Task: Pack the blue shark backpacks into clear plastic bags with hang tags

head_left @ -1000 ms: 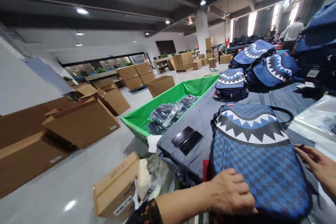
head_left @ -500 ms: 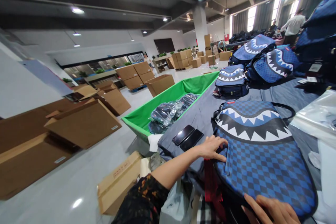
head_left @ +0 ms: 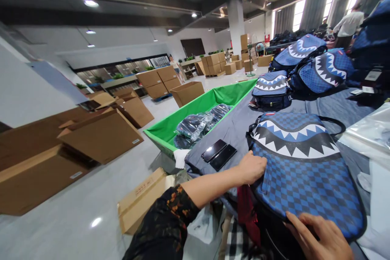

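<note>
A blue-and-black checkered backpack (head_left: 307, 187) with a shark-mouth print lies face up on the grey-covered table, close in front of me. My left hand (head_left: 252, 167) is closed at its left edge, just above the small side slot, with the fingertips hidden. At the near edge, my right hand (head_left: 323, 235) grips the rim with bent fingers, partly out of sight beneath the bag. The carry handle (head_left: 335, 124) loops out at the far right corner. Two dark phones (head_left: 223, 157) lie side by side left of my left hand.
More shark-print backpacks (head_left: 271, 87) stand farther back on the table. A green-lined bin (head_left: 161, 132) holds plastic-wrapped items at the left. Clear plastic bags (head_left: 371, 130) lie at the right. Cardboard boxes (head_left: 103, 136) stand on the floor; people are in the background.
My left hand's fingers were spread over the backpack's side and are now curled closed at its edge. My right hand stays at the near edge, slightly shifted. The view has tilted a little.
</note>
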Tool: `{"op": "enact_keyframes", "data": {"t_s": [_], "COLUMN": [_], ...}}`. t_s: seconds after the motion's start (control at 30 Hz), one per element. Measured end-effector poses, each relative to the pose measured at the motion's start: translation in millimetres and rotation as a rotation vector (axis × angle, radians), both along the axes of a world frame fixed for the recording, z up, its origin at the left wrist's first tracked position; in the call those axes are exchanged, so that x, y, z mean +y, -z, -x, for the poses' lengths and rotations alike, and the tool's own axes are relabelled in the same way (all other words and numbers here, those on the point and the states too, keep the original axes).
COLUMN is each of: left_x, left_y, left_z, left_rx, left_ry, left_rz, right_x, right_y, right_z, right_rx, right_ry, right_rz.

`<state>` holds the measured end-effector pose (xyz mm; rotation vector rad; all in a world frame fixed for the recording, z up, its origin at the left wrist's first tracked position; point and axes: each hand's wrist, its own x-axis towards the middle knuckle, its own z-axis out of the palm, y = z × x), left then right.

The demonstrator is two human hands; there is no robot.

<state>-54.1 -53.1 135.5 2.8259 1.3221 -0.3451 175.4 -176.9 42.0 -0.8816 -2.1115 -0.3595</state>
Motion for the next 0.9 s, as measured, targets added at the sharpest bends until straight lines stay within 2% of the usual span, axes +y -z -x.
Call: {"op": "enact_keyframes", "data": {"t_s": [0.1,0.17,0.23,0.3,0.37,0.47,0.53,0.6,0.67,0.73,0.9], "left_x": [-4,-9,-17,-30,-51,-83,-96,-98,-93,-85,-80], "left_y": [-18.5,-30.7,-38.6,-35.9,-18.3,28.4,58.0,75.6,79.6,74.4,60.3], "left_z": [10,19,27,33,30,3,-32,-71,-106,-127,-133], "left_rx": [0.042,0.072,0.059,-0.029,-0.172,-0.322,-0.31,-0.265,-0.217,-0.188,-0.238], "left_ry": [0.146,0.253,0.258,0.193,0.23,0.393,0.34,0.252,0.215,0.189,0.003], "left_rz": [0.061,0.095,0.023,-0.139,-0.251,-0.204,-0.143,-0.038,0.086,0.164,0.234], "right_x": [21,37,45,39,22,-5,-10,-5,3,8,-3], "right_y": [-15.7,-27.9,-36.1,-35.6,-23.1,13.8,40.7,61.2,72.9,78.4,96.4], "right_z": [2,3,-3,-18,-36,-54,-55,-51,-48,-46,-36], "right_rx": [0.022,0.078,0.19,0.359,0.508,0.478,0.353,0.288,0.319,0.376,0.603], "right_ry": [0.036,0.046,0.006,0.008,0.123,0.322,0.389,0.439,0.488,0.508,0.472], "right_rz": [-0.018,0.027,0.138,0.225,0.212,0.183,0.243,0.299,0.334,0.37,0.466]}}
